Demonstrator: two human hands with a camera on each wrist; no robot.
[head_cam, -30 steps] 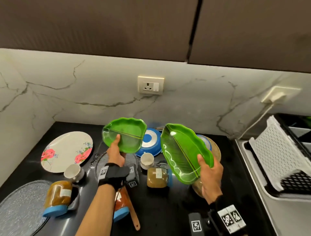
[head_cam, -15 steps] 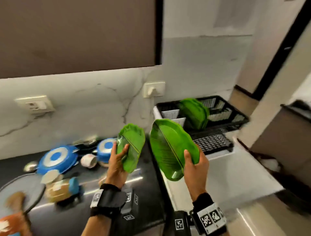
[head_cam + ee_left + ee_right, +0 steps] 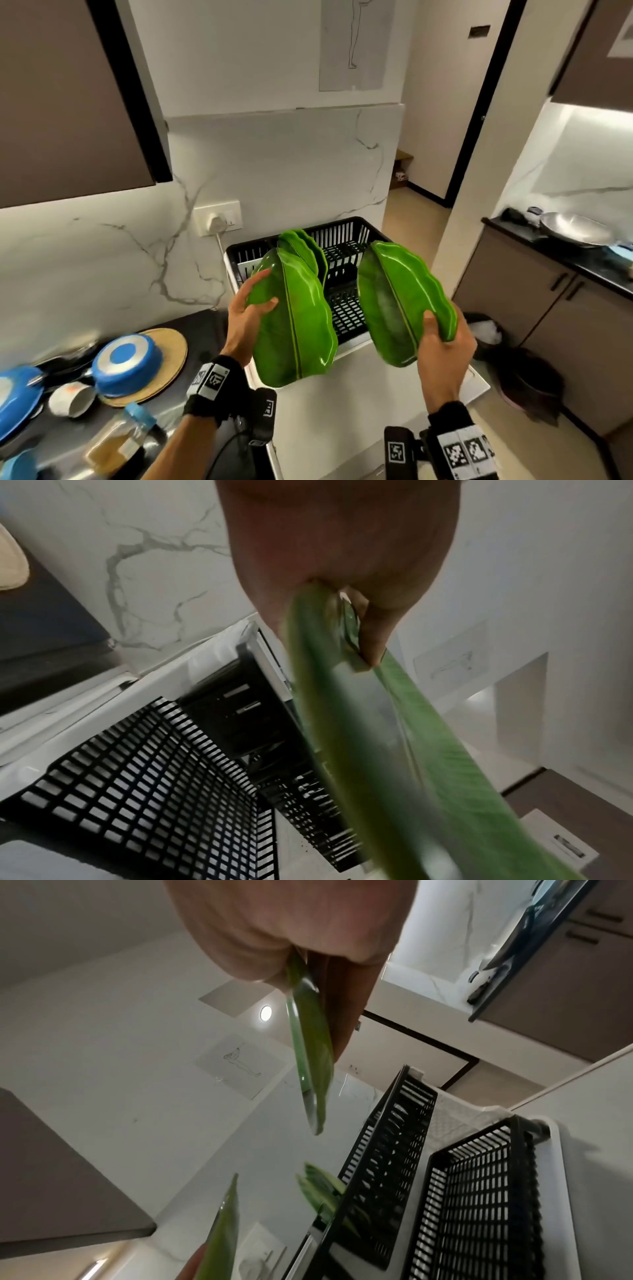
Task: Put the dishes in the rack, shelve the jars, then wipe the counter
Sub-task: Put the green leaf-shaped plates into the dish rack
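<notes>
Blue-lidded and blue-rimmed things crowd the dark worktop (image 3: pixel 191 329) at the far left: an upturned blue bowl (image 3: pixel 127 364) on a round tan board, a white cup (image 3: pixel 72 400) lying on its side, and a jar (image 3: pixel 118 442) tipped over near the lower edge, all waiting their turn. Moving right, the left hand (image 3: pixel 245 317) pinches a green leaf-shaped plate (image 3: pixel 294 318) by its rim, thumb on the face and fingers behind, holding it nearly on edge with its long midrib running away from the person toward the rack. Directly beyond it stands the black dish rack (image 3: pixel 342 240) in its white tray (green plates of the same kind already stand upright at its back). Further right, the right hand (image 3: pixel 442 346) grips a second leaf plate (image 3: pixel 400 301) the same way, thumb over the lower rim, also tilted up on edge. Both plates hover above the rack's near edge, touching nothing. The rack lies straight ahead and slightly below both hands; the left plate looks nearer the standing plates, so it seems likelier to slot in first.
</notes>
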